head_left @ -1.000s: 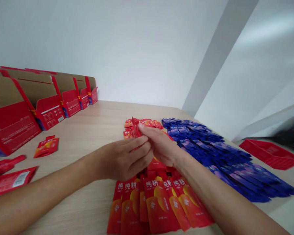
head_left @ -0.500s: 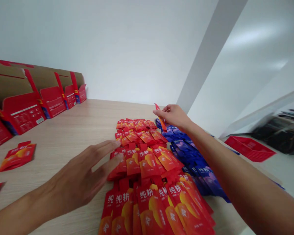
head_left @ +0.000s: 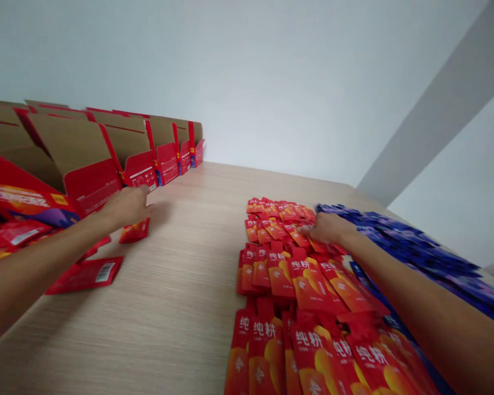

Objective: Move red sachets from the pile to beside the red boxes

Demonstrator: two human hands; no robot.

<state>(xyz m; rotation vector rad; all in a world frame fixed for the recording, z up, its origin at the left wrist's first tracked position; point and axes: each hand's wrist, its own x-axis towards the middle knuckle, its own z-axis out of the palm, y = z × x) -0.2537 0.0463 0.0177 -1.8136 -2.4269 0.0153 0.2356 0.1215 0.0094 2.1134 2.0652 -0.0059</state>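
Observation:
My left hand (head_left: 129,206) reaches out beside the row of open boxes, just above a loose red pouch (head_left: 135,231). Its fingers are turned away and blurred, so its grip is hidden. On the right, my right hand (head_left: 331,226) is down at the right side of the upper rows of red pouches (head_left: 300,274). Thumb and fingers close on a red pouch (head_left: 297,235) there, partly covered by the hand. These pouches bear yellow fruit and white characters, and overlap in several rows. Past my right forearm lie overlapping blue pouches (head_left: 399,241).
Open red cardboard boxes (head_left: 93,186) with brown insides stand in a line along the left. In front of them lie more red pouches, one (head_left: 86,274) showing a barcode. The pale wooden table (head_left: 181,285) meets a white wall (head_left: 271,99) at the back.
The view has swung left. My left hand has gone from the red rows to the boxes. My right hand has come down from holding up a pouch onto the red rows.

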